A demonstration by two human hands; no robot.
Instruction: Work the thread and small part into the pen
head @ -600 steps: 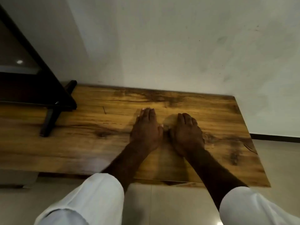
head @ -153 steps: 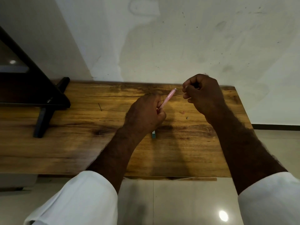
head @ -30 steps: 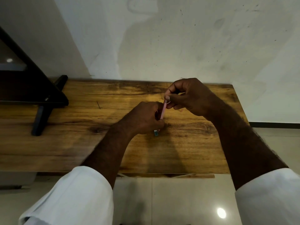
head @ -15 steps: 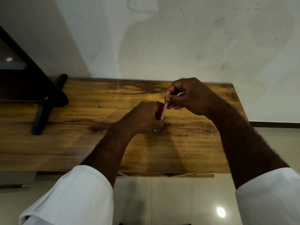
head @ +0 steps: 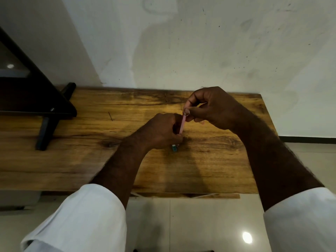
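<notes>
Left hand grips the pink pen barrel; right hand fingers pinch its top end, apparently mid-assembly; a teal piece lies below, unfitted.

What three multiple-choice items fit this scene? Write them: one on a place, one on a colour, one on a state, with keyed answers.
1. Where does the small teal piece lie?
A. On the wooden table, just under the left hand
B. On the floor
C. On the dark stand

2. What colour is the thin stick between the hands?
A. Blue
B. Pink
C. Black

3. How is the right hand?
A. Flat on the table
B. Hanging idle
C. Pinching the stick's top end

Answers: 1 A, it sits on the wood below the knuckles; 2 B, its shaft shows pink; 3 C, fingertips close on the tip.
</notes>
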